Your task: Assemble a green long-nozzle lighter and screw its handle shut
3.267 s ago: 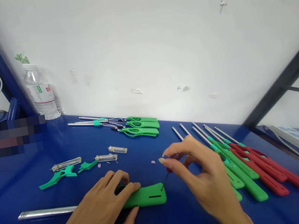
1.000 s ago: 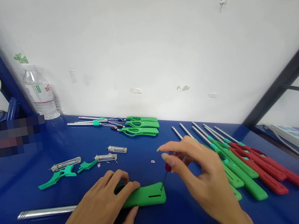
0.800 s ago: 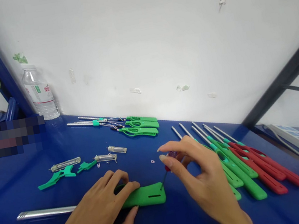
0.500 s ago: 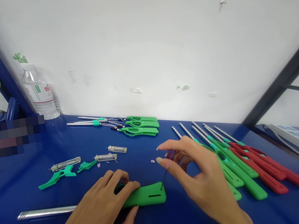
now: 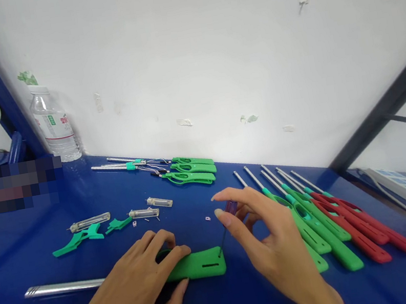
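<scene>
A green long-necked lighter [image 5: 196, 265] lies on the blue table, its metal tube pointing left. My left hand [image 5: 146, 278] is closed around the middle of it, pressing it down and hiding that part. Between thumb and forefinger, my right hand [image 5: 267, 237] pinches the purple handle of a small screwdriver [image 5: 231, 208]. The screwdriver is tilted, and its thin shaft reaches down to the small hole at the right end of the green handle. Whether the tip sits inside the hole I cannot tell.
Clear fuel tanks [image 5: 90, 222] and teal trigger pieces [image 5: 77, 240] lie at the left. Behind are opened green lighters [image 5: 191, 177] with wires. Several green lighters [image 5: 344, 250] and red lighters [image 5: 375, 248] lie at the right. A water bottle [image 5: 54, 127] stands by the wall.
Both hands and the lighter stay almost in place. The screwdriver's handle has shifted very slightly in my right fingers.
</scene>
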`<action>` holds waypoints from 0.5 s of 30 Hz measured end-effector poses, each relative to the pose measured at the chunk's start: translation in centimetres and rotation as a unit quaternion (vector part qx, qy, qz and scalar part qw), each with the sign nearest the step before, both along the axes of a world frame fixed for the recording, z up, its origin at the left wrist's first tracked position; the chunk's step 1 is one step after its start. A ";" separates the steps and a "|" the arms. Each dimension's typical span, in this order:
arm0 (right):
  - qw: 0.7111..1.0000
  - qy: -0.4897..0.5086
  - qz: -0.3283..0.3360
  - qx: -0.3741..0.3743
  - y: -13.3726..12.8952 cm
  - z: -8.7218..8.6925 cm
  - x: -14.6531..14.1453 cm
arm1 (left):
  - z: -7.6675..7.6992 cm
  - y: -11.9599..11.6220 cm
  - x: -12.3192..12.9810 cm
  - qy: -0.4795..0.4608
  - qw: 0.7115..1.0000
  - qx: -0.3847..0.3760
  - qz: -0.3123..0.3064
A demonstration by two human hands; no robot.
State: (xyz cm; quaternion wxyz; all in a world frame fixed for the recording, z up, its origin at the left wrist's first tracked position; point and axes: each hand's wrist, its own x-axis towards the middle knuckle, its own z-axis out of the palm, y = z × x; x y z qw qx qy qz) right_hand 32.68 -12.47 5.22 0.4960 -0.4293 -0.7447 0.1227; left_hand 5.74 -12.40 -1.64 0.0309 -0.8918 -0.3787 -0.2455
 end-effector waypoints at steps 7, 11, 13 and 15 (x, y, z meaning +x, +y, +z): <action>1.000 -0.005 -0.003 -0.003 0.1 0.0 0.0 | 0.1 0.4 -0.3 0.015 1.000 0.020 -0.019; 1.000 0.000 -0.006 -0.005 0.1 -0.1 0.0 | 0.1 0.3 -0.3 0.014 0.999 0.019 -0.023; 1.000 0.000 -0.006 -0.004 0.1 -0.1 0.0 | 0.2 0.2 -0.3 0.010 1.000 0.018 -0.021; 1.000 0.000 -0.006 0.000 0.0 -0.1 0.0 | 0.2 0.1 -0.3 0.006 1.000 0.019 -0.020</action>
